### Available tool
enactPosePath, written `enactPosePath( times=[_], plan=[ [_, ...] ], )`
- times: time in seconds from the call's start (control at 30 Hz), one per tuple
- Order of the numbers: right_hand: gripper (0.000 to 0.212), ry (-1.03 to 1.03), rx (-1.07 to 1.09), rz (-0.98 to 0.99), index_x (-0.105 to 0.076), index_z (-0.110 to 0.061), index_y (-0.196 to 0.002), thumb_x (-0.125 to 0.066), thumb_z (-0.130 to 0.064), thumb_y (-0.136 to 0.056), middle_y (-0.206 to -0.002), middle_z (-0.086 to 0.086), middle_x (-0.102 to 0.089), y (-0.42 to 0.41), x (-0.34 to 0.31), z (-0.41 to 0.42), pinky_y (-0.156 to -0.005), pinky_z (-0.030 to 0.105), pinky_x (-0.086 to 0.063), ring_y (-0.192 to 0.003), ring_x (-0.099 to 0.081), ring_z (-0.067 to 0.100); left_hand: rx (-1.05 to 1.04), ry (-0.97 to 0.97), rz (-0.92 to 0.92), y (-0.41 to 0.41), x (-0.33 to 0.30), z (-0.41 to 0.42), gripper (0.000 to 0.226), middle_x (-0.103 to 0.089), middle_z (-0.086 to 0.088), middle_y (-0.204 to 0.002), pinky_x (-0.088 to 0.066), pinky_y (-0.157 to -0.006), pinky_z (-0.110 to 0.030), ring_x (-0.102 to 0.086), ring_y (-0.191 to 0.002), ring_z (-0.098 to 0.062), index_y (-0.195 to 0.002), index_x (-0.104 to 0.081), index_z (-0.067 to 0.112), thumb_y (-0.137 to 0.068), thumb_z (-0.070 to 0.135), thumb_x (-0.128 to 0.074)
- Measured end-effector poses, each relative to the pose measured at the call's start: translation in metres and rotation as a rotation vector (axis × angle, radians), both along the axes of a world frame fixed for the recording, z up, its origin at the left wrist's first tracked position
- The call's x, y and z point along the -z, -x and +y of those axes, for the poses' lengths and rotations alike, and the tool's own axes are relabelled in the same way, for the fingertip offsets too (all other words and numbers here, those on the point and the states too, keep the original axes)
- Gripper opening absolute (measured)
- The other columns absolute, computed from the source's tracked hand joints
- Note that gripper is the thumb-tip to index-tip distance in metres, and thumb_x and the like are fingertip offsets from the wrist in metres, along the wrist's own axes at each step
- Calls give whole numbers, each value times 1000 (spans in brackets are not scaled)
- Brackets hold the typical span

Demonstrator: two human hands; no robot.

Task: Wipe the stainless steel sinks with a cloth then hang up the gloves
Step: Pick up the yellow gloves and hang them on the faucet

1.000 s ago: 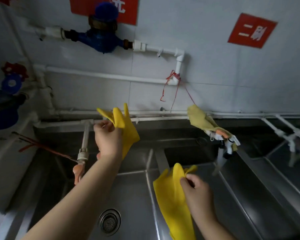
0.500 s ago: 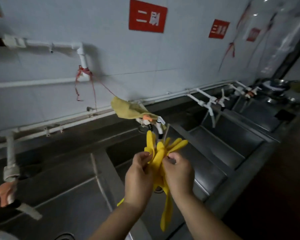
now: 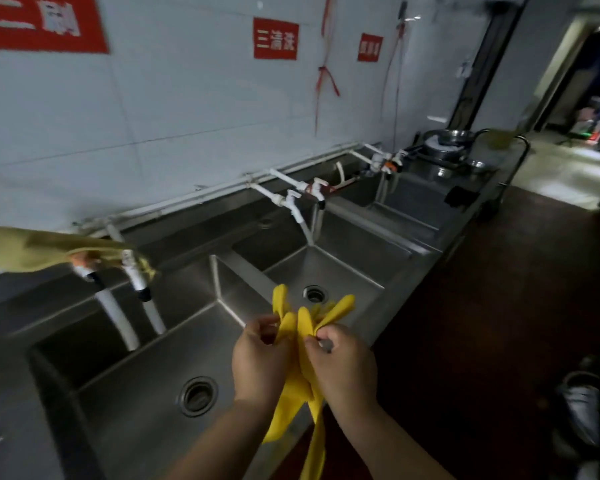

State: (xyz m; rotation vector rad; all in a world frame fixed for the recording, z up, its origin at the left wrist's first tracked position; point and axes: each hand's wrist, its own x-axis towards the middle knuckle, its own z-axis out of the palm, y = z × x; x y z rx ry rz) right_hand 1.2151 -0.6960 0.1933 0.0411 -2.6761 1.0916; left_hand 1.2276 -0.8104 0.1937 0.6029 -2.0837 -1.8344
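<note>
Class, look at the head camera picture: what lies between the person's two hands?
In the head view, the yellow gloves lie bunched between the left hand and the right hand; both hands pinch them, glove fingers sticking up and cuffs hanging below.

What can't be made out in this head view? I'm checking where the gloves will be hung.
- Yellow gloves: cuffs run off the bottom edge; the left hand and right hand cover their middle.
- Olive cloth on the taps: blurred, cut by the left edge.
- Far red sign: text too small.
- Hanging spot: no hook or peg identifiable; the red strings are thin and blurred.
</note>
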Motion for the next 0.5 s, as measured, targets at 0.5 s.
enactPosePath(
  times=[0.5],
  plan=[
    [32, -253, -268, 85, -65, -25, -117, -43, -27, -93, -135, -11, -48, 145, -2, 222, -85, 26, -49, -107, -58, 10, 442, 23, 72, 147, 0, 203, 41, -67, 8, -93, -52, -71, -16, -63, -87, 2, -95, -57, 29, -70, 4, -78]
  ],
)
